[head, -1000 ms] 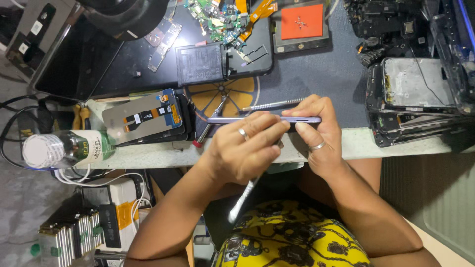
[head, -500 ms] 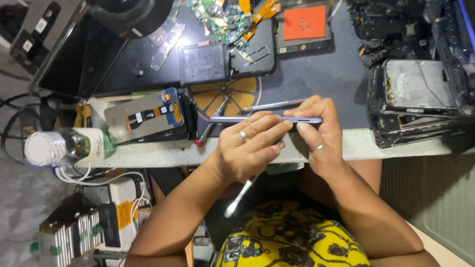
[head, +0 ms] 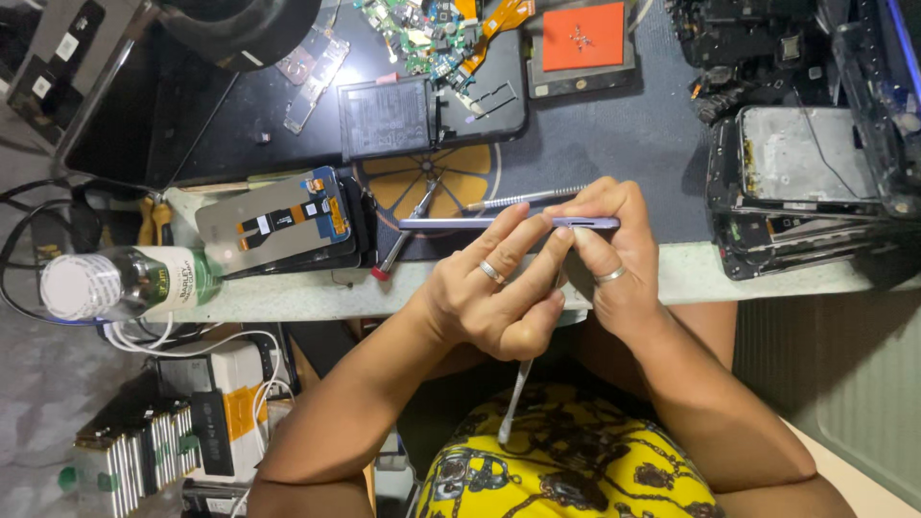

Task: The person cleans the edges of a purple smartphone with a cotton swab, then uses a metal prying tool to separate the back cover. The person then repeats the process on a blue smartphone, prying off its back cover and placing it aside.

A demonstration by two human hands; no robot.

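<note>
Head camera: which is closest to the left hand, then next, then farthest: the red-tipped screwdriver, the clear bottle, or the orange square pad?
From the left hand:
1. Red-tipped screwdriver, just left of the fingers.
2. Orange square pad, at the far top of the bench.
3. Clear bottle, lying far left at the bench edge.

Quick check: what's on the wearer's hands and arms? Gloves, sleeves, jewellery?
No gloves or sleeves: both forearms are bare. The left hand wears a silver ring on one finger; the right hand wears a plain silver band. No watch or bracelet shows.
</note>
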